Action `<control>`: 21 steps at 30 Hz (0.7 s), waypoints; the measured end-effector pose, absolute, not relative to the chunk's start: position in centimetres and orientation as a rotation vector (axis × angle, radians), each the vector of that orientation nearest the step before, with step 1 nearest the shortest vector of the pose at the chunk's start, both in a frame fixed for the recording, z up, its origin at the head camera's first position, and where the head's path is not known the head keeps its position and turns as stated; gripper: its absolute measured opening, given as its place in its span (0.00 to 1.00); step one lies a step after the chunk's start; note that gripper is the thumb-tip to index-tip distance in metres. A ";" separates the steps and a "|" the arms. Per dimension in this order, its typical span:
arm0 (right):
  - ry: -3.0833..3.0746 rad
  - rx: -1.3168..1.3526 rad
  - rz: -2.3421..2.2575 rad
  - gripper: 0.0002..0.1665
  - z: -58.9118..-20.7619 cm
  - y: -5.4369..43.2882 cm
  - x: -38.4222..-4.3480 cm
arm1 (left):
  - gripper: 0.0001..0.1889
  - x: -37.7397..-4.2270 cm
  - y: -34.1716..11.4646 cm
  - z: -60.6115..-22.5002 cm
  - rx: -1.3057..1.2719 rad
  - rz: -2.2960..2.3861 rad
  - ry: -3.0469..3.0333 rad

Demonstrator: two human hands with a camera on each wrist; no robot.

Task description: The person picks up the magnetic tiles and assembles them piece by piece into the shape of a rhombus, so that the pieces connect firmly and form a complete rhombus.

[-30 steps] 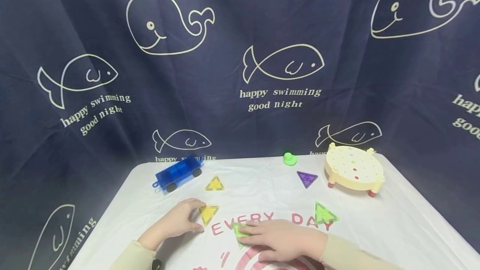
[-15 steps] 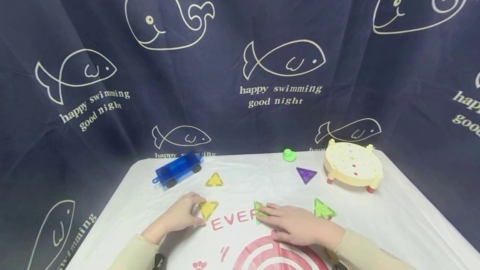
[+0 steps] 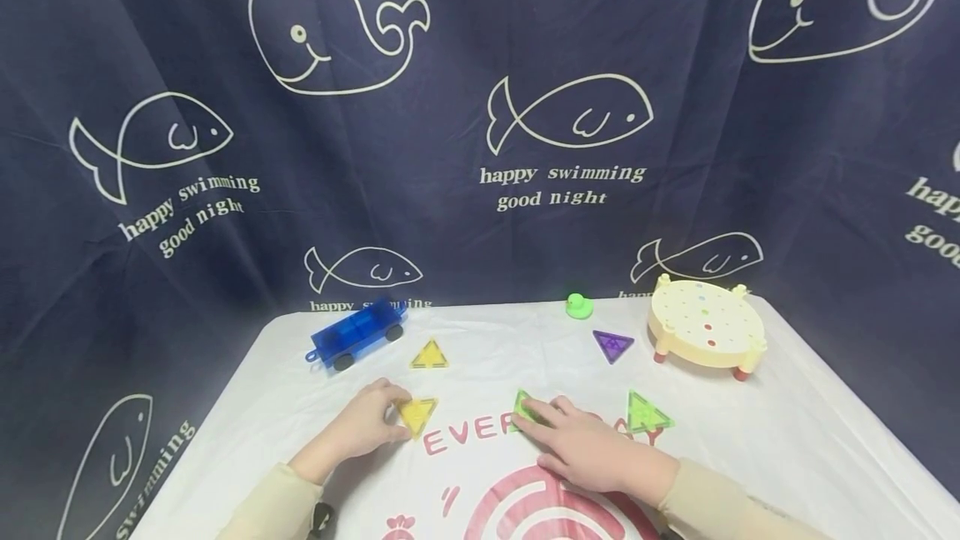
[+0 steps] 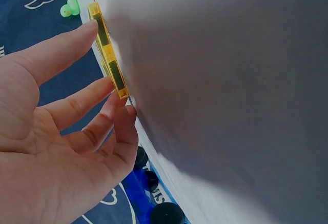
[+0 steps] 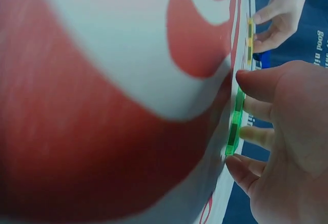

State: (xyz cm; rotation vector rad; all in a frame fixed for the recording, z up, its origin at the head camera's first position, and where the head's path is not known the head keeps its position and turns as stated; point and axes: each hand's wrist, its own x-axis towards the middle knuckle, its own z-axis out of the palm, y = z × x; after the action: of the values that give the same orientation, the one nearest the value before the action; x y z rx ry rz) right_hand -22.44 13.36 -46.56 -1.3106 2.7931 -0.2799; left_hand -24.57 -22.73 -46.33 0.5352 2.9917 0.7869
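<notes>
My left hand [image 3: 363, 423] pinches a yellow triangular magnetic tile [image 3: 421, 413] by its near-left side, thumb at one corner and index finger at another. The left wrist view shows the yellow tile [image 4: 108, 52] edge-on against the thumb and fingertips. Over a green triangular magnetic tile [image 5: 237, 116], my right hand [image 3: 588, 444] lies with extended fingers touching it. Those fingers hide much of that tile in the head view; its thumb stays to the near side. A second green tile [image 3: 648, 413] lies just beyond the right hand, flat on the cloth.
Another yellow tile [image 3: 429, 355] lies farther back. Behind it stands a blue toy wagon [image 3: 357, 334]. A purple triangular tile [image 3: 613, 346], a green toy duck [image 3: 578, 307] and a cream round toy table [image 3: 707, 325] sit at the back right, before a dark curtain [image 3: 465, 257].
My right hand has slid the green tile to the right and away from me; its fingers are now more spread. The left hand stays at the yellow tile. The head view has tilted slightly down.
</notes>
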 end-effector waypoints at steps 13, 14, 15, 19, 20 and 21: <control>2.653 -1.052 -0.921 0.45 -46.6 13.6 -25.8 | 0.28 -24.4 -22.1 -46.8 0.440 0.794 3.019; 2.645 -1.035 -0.941 0.46 -46.6 13.7 -26.2 | 0.28 -24.4 -22.1 -46.8 0.428 0.796 3.018; 2.635 -1.023 -0.956 0.46 -46.6 13.7 -26.4 | 0.27 -24.4 -22.0 -46.8 0.412 0.804 3.016; 2.598 -0.991 -0.985 0.43 -46.8 13.8 -27.0 | 0.27 -24.5 -21.7 -46.8 0.367 0.833 3.020; 2.594 -0.991 -0.994 0.42 -46.8 13.8 -27.1 | 0.27 -24.5 -21.6 -46.8 0.359 0.851 3.022; 2.593 -0.989 -1.001 0.41 -46.9 13.8 -27.2 | 0.27 -24.6 -21.5 -46.8 0.353 0.873 3.024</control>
State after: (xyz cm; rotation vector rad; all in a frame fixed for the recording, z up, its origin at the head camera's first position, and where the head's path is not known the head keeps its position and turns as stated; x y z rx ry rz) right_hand -27.18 13.78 -46.89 -0.9889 2.5929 -1.0013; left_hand -24.60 -21.47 -46.79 0.3533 3.0241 0.8733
